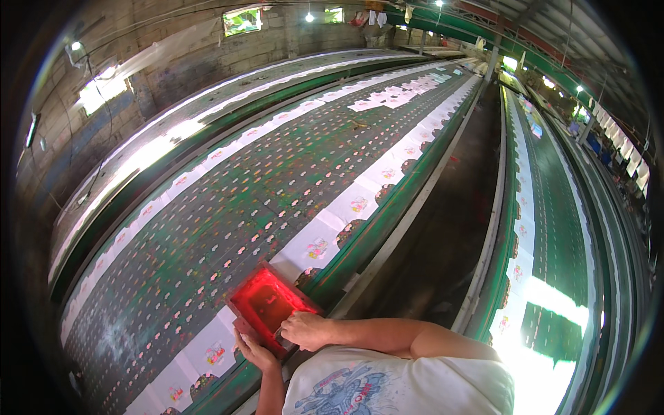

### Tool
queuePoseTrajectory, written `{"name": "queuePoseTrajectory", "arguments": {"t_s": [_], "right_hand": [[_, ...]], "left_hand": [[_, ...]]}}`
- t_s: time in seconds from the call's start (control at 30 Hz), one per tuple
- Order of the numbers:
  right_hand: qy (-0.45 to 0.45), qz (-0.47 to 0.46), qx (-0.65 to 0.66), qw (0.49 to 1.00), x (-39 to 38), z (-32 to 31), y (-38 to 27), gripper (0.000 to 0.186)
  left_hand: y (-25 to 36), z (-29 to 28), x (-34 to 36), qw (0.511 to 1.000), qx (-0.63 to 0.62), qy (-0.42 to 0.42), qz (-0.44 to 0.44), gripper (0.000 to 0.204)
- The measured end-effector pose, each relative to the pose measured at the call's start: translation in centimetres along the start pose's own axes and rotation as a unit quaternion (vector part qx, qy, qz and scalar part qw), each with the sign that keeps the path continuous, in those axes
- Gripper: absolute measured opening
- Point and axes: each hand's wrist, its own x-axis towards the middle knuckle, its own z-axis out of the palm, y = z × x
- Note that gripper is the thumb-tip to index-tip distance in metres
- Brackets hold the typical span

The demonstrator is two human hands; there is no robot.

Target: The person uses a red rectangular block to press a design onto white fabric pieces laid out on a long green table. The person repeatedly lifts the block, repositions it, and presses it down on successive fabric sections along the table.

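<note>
Grip: left hand, right hand at red frame | lettered shirt print

White printed cloths along dark table

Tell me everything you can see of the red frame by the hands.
The red frame is roughly rectangular and open-topped, with bright raised walls around a duller, reddish floor bearing a few pale patches. Its edges are blurred and its material is unclear. It sits aslant at the long dark table's near side, between white sheets. The left hand touches its lower-left side; the right hand curls at its lower-right side.
</note>
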Motion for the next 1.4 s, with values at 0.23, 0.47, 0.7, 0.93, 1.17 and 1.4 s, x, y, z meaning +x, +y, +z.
{"name": "queuePoseTrajectory", "arguments": {"t_s": [0.23,0.47,0.7,0.93,1.17,1.4], "right_hand": [[-0.011,0.009,-0.013,1.0,-0.2,-0.8,-0.4,0.054],[-0.004,0.003,-0.01,1.0,0.3,-0.8,0.0,0.052],[0.0,0.0,-0.002,1.0,0.4,-0.3,0.0,0.055],[-0.006,-0.004,-0.006,1.0,0.6,-0.5,0.0,0.052],[-0.008,-0.009,-0.016,1.0,0.5,-1.1,-0.2,0.053],[0.002,-0.014,-0.029,0.999,0.4,-0.4,0.1,0.054]], "left_hand": [[1.2,0.4,-0.5,1.0,-0.003,-0.007,-0.008,0.06],[0.5,0.0,0.0,1.0,0.016,-0.008,0.003,0.06],[-0.4,0.1,0.0,1.0,-0.007,-0.003,-0.005,0.058],[-0.9,-0.2,0.0,1.0,0.024,-0.005,0.016,0.058],[-0.5,-0.1,0.0,0.999,0.026,0.003,0.019,0.059],[0.3,0.2,-0.3,1.0,0.014,0.001,-0.002,0.059]]}}
